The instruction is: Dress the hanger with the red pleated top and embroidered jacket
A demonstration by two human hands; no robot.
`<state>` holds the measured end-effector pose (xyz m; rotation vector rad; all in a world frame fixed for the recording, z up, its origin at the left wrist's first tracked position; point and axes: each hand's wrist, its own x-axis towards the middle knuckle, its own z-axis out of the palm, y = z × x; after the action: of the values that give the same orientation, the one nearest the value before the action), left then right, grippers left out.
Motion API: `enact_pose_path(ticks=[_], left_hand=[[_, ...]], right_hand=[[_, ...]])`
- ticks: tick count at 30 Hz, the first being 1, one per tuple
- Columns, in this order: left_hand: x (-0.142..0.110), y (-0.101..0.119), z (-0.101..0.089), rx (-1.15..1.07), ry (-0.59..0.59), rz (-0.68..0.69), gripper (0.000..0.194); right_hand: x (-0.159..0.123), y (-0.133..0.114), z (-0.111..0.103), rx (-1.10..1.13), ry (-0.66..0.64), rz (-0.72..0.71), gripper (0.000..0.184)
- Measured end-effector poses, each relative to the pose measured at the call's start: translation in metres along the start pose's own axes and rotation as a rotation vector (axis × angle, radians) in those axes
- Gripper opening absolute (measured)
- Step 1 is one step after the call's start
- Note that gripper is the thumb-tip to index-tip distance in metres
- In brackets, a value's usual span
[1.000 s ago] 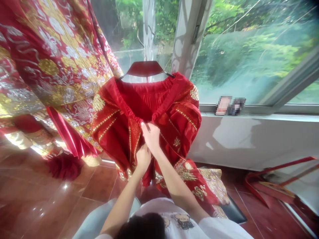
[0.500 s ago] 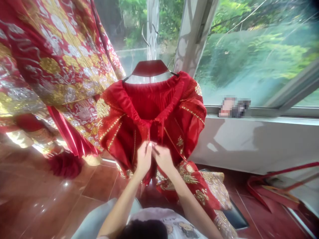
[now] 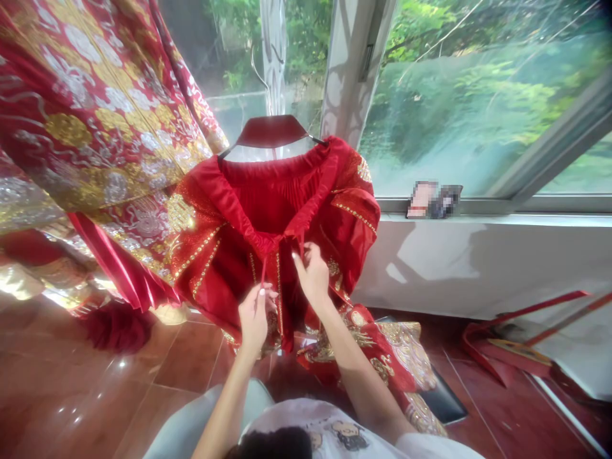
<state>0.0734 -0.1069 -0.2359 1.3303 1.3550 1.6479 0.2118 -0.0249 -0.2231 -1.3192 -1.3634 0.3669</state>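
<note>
A red gathered garment with gold beading and embroidery hangs before me on a hanger with a dark red top bar. Two thin ties come down from the front of its ruffled edge. My left hand pinches the left red drawstring, pulling it taut downward. Higher up and to the right, my right hand has its fingers closed on the other drawstring close to the ruffled edge. Part of that second string is hidden by the fingers. The garment's embroidered lower part trails toward the lower right.
More red, gold and silver embroidered clothing hangs on the left. Behind the garment are windows and a white sill. A dark flat object lies on the tiled floor, and a red-framed item stands at right.
My hands, together at the strings before, have moved apart. The left went down and left with one string; the right rose toward the ruffled edge. The view has shifted slightly right.
</note>
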Motion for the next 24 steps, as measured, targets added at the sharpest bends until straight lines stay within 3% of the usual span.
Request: enact_pose_path(ticks=[3, 7, 9, 11, 14, 17, 20, 22, 24], left_hand=[[0.011, -0.001, -0.026, 0.042, 0.081, 0.03, 0.033], [0.042, 0.009, -0.078, 0.189, 0.307, 0.151, 0.027], [0.057, 0.016, -0.099, 0.241, 0.372, 0.203, 0.025], [0.067, 0.021, -0.108, 0.23, 0.418, 0.219, 0.023], [0.06, 0.022, -0.092, 0.118, 0.436, 0.142, 0.025], [0.026, 0.018, -0.051, -0.057, 0.204, -0.052, 0.03], [-0.015, 0.013, -0.008, -0.215, -0.065, -0.254, 0.038], [-0.031, 0.01, 0.008, -0.256, -0.131, -0.299, 0.043], [-0.035, 0.009, 0.013, -0.232, -0.148, -0.273, 0.046]], right_hand=[[-0.005, -0.009, -0.001, 0.073, -0.1, -0.04, 0.024], [-0.034, -0.024, -0.012, 0.234, -0.352, -0.072, 0.028], [-0.046, -0.028, -0.021, 0.268, -0.393, -0.066, 0.031], [-0.05, -0.028, -0.028, 0.278, -0.387, -0.046, 0.032], [-0.049, -0.023, -0.031, 0.341, -0.458, 0.066, 0.03], [-0.048, -0.019, -0.027, 0.453, -0.507, 0.229, 0.029], [-0.05, -0.023, -0.025, 0.521, -0.533, 0.3, 0.029], [-0.052, -0.029, -0.026, 0.612, -0.603, 0.352, 0.032], [-0.054, -0.035, -0.026, 0.715, -0.651, 0.418, 0.036]])
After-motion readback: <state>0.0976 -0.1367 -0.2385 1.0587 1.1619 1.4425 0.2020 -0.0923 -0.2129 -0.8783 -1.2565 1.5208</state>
